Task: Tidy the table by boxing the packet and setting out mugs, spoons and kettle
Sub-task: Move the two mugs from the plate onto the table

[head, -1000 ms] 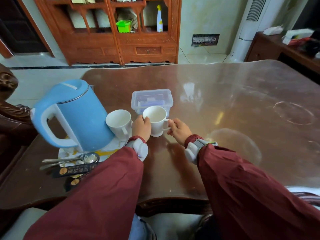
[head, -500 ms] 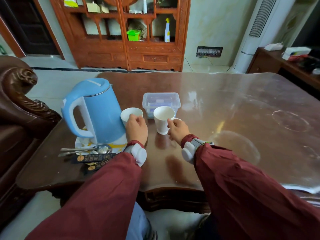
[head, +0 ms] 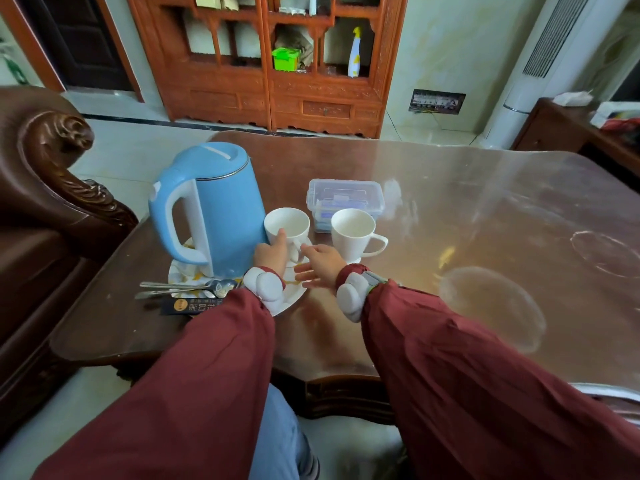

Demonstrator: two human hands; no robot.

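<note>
Holding the left mug (head: 286,226) on the plate (head: 294,296) beside the blue kettle (head: 214,202), my left hand (head: 272,254) curls on it. My right hand (head: 320,265) is open, near the other mug (head: 353,233).

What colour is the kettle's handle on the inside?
White on the inner face of the handle, against the light blue kettle body; it shows best in the head view.
</note>
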